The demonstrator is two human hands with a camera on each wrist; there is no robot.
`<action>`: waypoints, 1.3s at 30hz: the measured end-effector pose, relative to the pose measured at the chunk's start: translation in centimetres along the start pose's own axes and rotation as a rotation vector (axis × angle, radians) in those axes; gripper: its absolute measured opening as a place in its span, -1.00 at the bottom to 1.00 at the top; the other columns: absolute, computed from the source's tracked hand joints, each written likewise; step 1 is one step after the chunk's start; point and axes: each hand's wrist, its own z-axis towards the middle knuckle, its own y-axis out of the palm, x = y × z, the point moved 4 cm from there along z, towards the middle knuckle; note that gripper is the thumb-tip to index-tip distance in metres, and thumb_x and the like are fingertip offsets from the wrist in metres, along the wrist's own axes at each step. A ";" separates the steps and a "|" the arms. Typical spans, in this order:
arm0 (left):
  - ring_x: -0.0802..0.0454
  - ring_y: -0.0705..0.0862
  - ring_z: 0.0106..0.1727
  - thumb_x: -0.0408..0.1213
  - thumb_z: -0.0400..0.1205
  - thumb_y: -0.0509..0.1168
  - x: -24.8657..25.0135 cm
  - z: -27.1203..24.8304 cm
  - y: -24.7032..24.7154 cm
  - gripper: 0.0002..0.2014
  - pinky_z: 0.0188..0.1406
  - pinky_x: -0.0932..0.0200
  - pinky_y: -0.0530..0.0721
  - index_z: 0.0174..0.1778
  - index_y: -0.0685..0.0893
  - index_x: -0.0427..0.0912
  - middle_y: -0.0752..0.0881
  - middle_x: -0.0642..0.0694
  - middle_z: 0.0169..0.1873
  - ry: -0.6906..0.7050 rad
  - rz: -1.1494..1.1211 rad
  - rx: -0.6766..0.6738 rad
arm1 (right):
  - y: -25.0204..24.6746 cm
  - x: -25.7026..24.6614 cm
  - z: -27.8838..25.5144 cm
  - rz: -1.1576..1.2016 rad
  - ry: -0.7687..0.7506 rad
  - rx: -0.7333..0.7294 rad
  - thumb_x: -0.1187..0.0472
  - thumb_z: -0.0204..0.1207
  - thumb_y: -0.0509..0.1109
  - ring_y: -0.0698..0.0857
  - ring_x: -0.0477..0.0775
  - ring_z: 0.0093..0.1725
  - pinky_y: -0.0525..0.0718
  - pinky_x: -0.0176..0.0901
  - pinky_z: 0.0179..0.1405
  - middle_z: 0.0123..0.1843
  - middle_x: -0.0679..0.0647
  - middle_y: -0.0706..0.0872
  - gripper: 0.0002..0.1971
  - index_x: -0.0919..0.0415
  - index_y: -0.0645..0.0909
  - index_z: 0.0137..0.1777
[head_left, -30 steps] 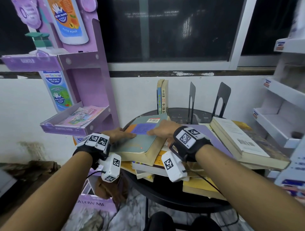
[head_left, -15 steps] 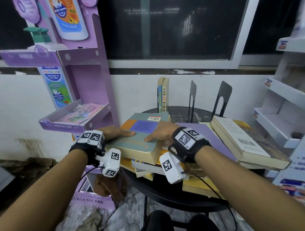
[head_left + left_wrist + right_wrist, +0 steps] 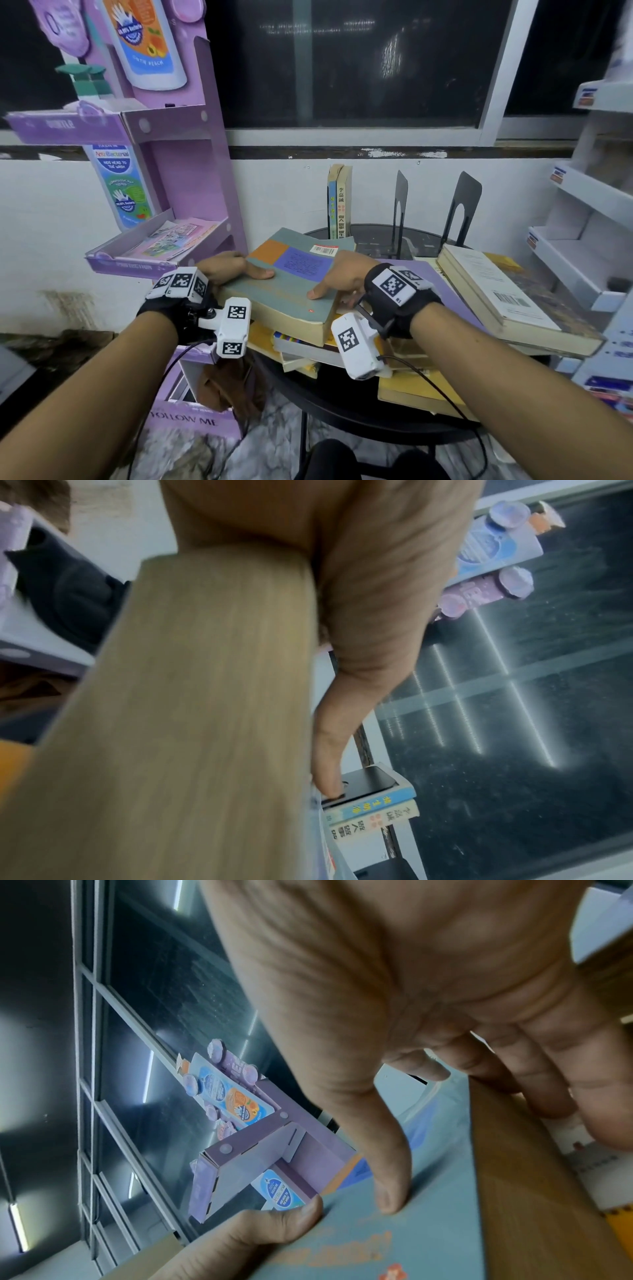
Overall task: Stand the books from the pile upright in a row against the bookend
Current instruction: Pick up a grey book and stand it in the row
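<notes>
A thick grey-green book [image 3: 291,281] with an orange and a blue patch lies on top of the pile [image 3: 308,349]. My left hand [image 3: 233,267] grips its left edge, thumb on the cover. My right hand [image 3: 342,281] grips its right edge, thumb on the cover and fingers down the side. The left wrist view shows the book's page edge [image 3: 192,710] against my left hand [image 3: 359,615]. In the right wrist view my right hand [image 3: 411,1015] presses its thumb on the book's cover [image 3: 411,1245]. Two books [image 3: 339,202] stand upright at the back, left of a black bookend [image 3: 399,205].
A second black bookend [image 3: 462,202] stands further right on the round black table [image 3: 342,414]. A large pale book [image 3: 496,294] lies flat on the right. A purple display stand [image 3: 191,192] rises close on the left, white shelves [image 3: 582,246] on the right.
My right hand has slid from the top of the cover to the book's right edge, thumb now on the cover. The left hand and the book have barely moved.
</notes>
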 end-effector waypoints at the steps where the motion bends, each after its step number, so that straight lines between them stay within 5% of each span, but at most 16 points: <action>1: -0.25 0.80 -0.01 0.07 -0.01 0.73 -0.4 0.7 -0.3 -0.06 0.04 -0.11 0.75 0.24 0.62 -0.31 0.79 -0.29 0.02 0.017 -0.019 -0.001 | 0.0 0.1 -0.1 0.026 -0.004 -0.002 0.02 0.32 0.65 0.71 0.21 0.17 0.70 0.13 0.21 0.20 0.17 0.72 -0.42 0.27 0.60 0.28; 3: -0.24 0.80 -0.01 0.00 0.01 0.75 0.2 0.2 -0.1 -0.05 0.08 -0.15 0.76 0.29 0.60 -0.31 0.80 -0.28 0.04 0.037 -0.055 -0.007 | -0.1 0.3 -0.1 0.071 0.002 -0.010 0.10 0.34 0.65 0.70 0.23 0.20 0.68 0.14 0.24 0.21 0.17 0.72 -0.46 0.28 0.61 0.28; 6: -0.08 0.83 -0.17 -0.26 0.30 0.63 1.9 -1.3 0.6 -0.46 -0.21 0.09 0.79 0.18 0.63 -0.21 0.84 -0.15 -0.13 0.106 -0.099 -0.025 | 0.1 0.7 0.1 0.239 0.032 -0.039 0.21 0.19 0.70 0.73 0.29 0.19 0.74 0.21 0.15 0.24 0.29 0.71 -0.38 0.35 0.62 0.25; 12: -0.16 0.83 -0.15 -0.44 0.42 0.51 3.0 -2.5 0.5 -0.53 -0.32 0.07 0.78 0.26 0.63 -0.22 0.84 -0.19 -0.08 0.179 -0.223 -0.039 | -0.3 0.5 0.9 0.425 -0.005 0.030 0.18 0.10 0.75 0.75 0.26 0.13 0.68 0.28 0.21 0.12 0.18 0.79 -0.49 0.23 0.69 0.05; 15: -0.22 0.82 -0.08 -0.37 0.32 0.57 3.2 -2.8 0.2 -0.39 -0.18 -0.03 0.80 0.31 0.60 -0.18 0.82 -0.23 -0.01 0.207 -0.239 -0.039 | -0.8 0.8 1.4 0.533 0.008 0.045 0.12 -0.14 0.78 0.78 0.28 0.06 0.72 0.36 0.09 0.09 0.19 0.80 -0.24 0.22 0.66 0.15; 20: -0.22 0.81 -0.05 -0.30 0.00 0.65 3.7 -3.2 -0.5 -0.05 -0.20 -0.05 0.77 0.39 0.52 -0.11 0.73 -0.27 0.16 0.338 -0.347 0.046 | -1.9 0.1 0.7 0.680 -0.063 0.109 0.26 0.15 0.73 0.78 0.27 0.07 0.71 0.36 0.11 0.08 0.18 0.81 -0.45 0.24 0.67 0.16; 25: -0.21 0.80 -0.10 -0.39 0.04 0.62 4.5 -4.2 -0.3 -0.09 -0.29 -0.07 0.76 0.37 0.51 -0.01 0.69 -0.29 0.12 0.491 -0.517 0.092 | -3.5 -1.0 1.6 0.719 -0.123 0.254 0.02 -0.25 0.79 0.73 0.20 0.16 0.75 0.29 0.07 0.26 0.08 0.71 0.05 0.12 0.46 0.35; 29: -0.20 0.76 -0.08 -0.41 -0.01 0.60 5.0 -4.5 0.6 -0.06 -0.19 -0.20 0.78 0.35 0.48 0.02 0.71 -0.16 -0.10 0.591 -0.588 0.133 | -5.5 -1.7 0.1 0.671 -0.185 0.399 0.14 0.12 0.76 0.60 0.19 0.32 0.64 0.22 0.27 0.40 0.07 0.51 0.16 0.08 0.05 0.61; 32: -0.22 0.74 -0.06 -0.39 -0.02 0.61 5.3 -4.3 1.5 -0.09 -0.13 -0.27 0.76 0.29 0.47 0.07 0.66 -0.22 -0.03 0.654 -0.597 0.120 | -6.4 -1.1 0.0 0.638 -0.234 0.488 0.17 0.22 0.73 0.59 0.17 0.23 0.59 0.09 0.29 0.24 0.09 0.52 0.05 0.08 0.05 0.55; 39: -0.17 0.73 0.00 -0.38 0.05 0.57 5.9 -4.5 2.6 -0.20 -0.20 -0.10 0.73 0.19 0.48 0.18 0.62 -0.22 0.12 0.715 -0.509 0.018 | -6.4 1.0 0.2 0.653 -0.346 0.486 0.24 0.18 0.74 0.64 0.09 0.22 0.56 -0.09 0.20 0.25 0.05 0.62 0.10 0.00 0.01 0.53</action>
